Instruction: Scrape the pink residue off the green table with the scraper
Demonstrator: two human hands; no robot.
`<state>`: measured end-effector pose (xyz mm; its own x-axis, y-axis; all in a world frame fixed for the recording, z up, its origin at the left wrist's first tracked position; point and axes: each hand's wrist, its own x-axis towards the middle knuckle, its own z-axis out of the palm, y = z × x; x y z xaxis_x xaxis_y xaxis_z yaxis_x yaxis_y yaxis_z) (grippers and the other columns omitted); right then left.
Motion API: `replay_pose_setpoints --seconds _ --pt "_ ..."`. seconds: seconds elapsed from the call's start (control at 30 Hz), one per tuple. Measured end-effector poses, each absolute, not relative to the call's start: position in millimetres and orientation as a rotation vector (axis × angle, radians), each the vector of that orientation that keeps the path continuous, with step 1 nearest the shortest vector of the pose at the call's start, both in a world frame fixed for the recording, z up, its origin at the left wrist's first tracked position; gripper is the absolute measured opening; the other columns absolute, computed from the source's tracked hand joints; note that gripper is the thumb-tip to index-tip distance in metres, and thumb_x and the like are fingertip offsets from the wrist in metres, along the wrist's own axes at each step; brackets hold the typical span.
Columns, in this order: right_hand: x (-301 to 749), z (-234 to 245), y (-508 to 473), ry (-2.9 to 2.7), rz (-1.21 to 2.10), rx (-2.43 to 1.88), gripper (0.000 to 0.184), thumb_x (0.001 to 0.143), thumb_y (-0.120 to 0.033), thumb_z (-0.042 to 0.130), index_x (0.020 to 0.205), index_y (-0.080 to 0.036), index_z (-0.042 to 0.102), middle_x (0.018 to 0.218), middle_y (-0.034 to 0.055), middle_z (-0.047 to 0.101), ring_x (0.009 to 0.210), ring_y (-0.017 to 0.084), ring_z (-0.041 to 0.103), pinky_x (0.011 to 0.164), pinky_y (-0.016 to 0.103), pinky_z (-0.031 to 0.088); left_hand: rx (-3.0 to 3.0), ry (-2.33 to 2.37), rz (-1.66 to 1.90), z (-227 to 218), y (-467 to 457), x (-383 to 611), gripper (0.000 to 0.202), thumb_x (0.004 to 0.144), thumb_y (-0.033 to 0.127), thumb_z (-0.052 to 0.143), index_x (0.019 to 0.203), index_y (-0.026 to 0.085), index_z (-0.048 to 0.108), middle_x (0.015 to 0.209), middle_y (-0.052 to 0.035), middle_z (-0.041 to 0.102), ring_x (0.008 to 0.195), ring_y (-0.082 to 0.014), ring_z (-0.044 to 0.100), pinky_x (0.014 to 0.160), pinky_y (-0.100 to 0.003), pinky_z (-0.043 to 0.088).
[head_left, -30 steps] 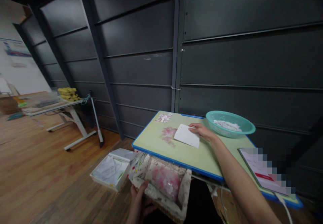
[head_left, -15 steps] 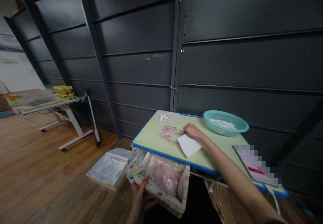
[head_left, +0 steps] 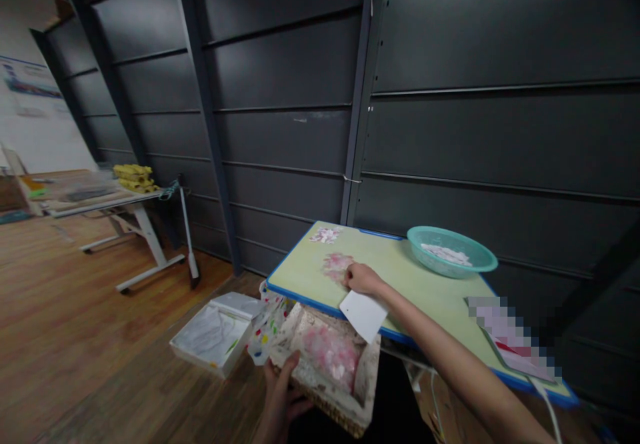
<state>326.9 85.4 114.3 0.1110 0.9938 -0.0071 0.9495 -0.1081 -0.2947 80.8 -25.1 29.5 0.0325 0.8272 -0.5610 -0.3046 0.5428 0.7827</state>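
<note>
My left hand (head_left: 281, 387) grips the near left rim of a lined wicker basket (head_left: 369, 391), tilted beside the table's front edge. Pink and white small pieces (head_left: 327, 351) lie in the basket. Closed around a white card (head_left: 366, 316), my right hand (head_left: 364, 279) is over the yellow-green tabletop (head_left: 390, 264). The card hangs over the table's front edge, above the basket's far rim. Just left of that hand is a loose pink patch of pieces (head_left: 336, 264). Behind it sits a smaller group of pale pieces (head_left: 326, 234).
A teal plastic bowl (head_left: 480, 254) with white pieces stands at the back right. A tablet-like device (head_left: 520, 357) with a white cable lies at the right. On the floor, left, is an open white box (head_left: 225, 357). Another table (head_left: 110, 204) carries yellow bundles (head_left: 135, 177).
My right hand has moved left and toward me with the white card, up to the pink patch. My left hand still grips the basket. The view has shifted slightly.
</note>
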Motion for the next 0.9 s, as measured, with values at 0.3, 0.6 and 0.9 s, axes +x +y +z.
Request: replay_pose_setpoints --seconds 0.3,0.6,0.9 --pt "351 97 99 -1.598 0.788 -1.735 0.003 0.06 -0.014 0.058 0.059 -0.016 0.055 0.057 -0.0003 0.058 0.055 0.011 0.05 0.053 0.023 0.035 0.527 1.254 0.921 31 -26 80 0.06 0.076 0.046 0.062 0.124 0.036 0.027 0.131 -0.0123 0.05 0.064 -0.0234 0.072 0.067 -0.05 0.057" --pt "366 94 91 -1.59 1.01 -1.495 0.01 0.05 -0.015 0.048 0.053 -0.014 0.058 0.052 -0.0004 0.056 0.053 0.011 0.046 0.05 0.022 0.033 0.558 1.212 0.93 28 -26 78 0.058 0.076 0.046 0.062 0.122 0.035 0.029 0.13 -0.012 0.05 0.069 -0.0245 0.072 0.067 -0.048 0.058" --pt "365 85 90 -1.545 0.872 -1.682 0.01 0.053 -0.013 0.049 0.049 -0.015 0.059 0.047 0.0007 0.057 0.051 0.012 0.049 0.049 0.022 0.034 0.532 1.24 0.931 28 -25 79 0.058 0.076 0.045 0.062 0.122 0.037 0.027 0.125 -0.0106 0.053 0.067 -0.025 0.072 0.067 -0.05 0.058"
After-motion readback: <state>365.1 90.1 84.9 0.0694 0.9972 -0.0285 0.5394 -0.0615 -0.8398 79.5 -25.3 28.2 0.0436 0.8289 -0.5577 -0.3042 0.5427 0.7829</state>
